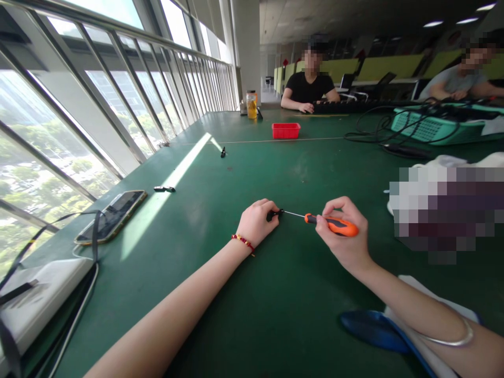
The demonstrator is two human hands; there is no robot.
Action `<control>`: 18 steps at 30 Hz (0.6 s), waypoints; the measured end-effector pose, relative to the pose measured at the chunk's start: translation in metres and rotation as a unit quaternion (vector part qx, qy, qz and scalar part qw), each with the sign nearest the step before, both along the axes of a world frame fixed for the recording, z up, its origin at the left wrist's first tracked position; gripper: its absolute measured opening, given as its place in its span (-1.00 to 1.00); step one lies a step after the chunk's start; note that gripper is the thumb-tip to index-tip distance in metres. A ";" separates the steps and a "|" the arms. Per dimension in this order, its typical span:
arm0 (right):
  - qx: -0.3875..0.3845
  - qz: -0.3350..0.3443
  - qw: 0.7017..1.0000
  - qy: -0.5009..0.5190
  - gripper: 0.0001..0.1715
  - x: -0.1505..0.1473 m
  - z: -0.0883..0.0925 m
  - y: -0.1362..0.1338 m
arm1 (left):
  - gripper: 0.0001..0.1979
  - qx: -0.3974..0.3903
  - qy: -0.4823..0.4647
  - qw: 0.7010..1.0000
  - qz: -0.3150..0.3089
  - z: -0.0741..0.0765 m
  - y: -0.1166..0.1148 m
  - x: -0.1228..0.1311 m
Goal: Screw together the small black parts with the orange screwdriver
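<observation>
My left hand (258,221) rests on the green tabletop, its fingers closed round a small black part (274,213) that they mostly cover. An orange and black screwdriver (342,227) is held in my right hand (350,241), thumb and fingers around its handle. The thin metal shaft points left, and its tip meets the small black part. Farther off lie two more small black pieces, one (164,189) left of my left hand and another (223,152) beyond it.
A phone (112,216) and a white box (51,294) with cables lie at left, beside the railing. Ahead stand a red tray (285,130) and a jar (251,105). A teal basket (437,126) with cables is at right. Two people sit across the table.
</observation>
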State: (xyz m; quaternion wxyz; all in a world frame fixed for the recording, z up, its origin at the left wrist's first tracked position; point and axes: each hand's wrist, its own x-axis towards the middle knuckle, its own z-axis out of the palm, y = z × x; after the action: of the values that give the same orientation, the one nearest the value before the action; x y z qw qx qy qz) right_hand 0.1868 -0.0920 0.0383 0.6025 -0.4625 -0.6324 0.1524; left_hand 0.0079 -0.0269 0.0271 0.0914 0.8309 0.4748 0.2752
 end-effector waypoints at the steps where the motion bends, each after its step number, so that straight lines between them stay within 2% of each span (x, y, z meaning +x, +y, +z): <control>1: 0.001 0.004 1.000 -0.003 -0.80 0.001 0.000 0.000 | -0.90 -0.003 -0.003 1.000 0.000 0.001 0.000 0.000; 7: 0.004 -0.021 1.000 0.023 -0.83 0.003 0.000 0.005 | -0.91 0.001 -0.003 1.000 -0.003 0.002 -0.001 0.000; 10: 0.017 -0.038 0.996 0.076 -0.73 0.004 -0.003 0.010 | -0.91 -0.008 -0.010 1.000 0.000 0.001 -0.001 0.000; 13: 0.018 -0.013 0.995 0.095 -0.73 0.006 -0.007 0.014 | -0.92 -0.008 -0.012 1.000 -0.001 0.000 0.000 -0.001; 16: -0.011 0.022 0.995 0.094 -0.82 0.010 -0.012 0.014 | -0.92 -0.007 -0.008 1.000 -0.002 0.000 0.000 0.000; 18: -0.035 0.020 0.996 0.078 -0.80 0.012 -0.014 0.012 | -0.91 -0.008 -0.005 1.000 -0.003 0.001 0.000 0.000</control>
State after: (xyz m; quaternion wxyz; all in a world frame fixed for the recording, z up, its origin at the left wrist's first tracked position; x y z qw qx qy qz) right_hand 0.1990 -0.0795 0.0245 0.6306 -0.4570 -0.5867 0.2220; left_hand 0.0075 -0.0271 0.0280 0.1011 0.8303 0.4737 0.2756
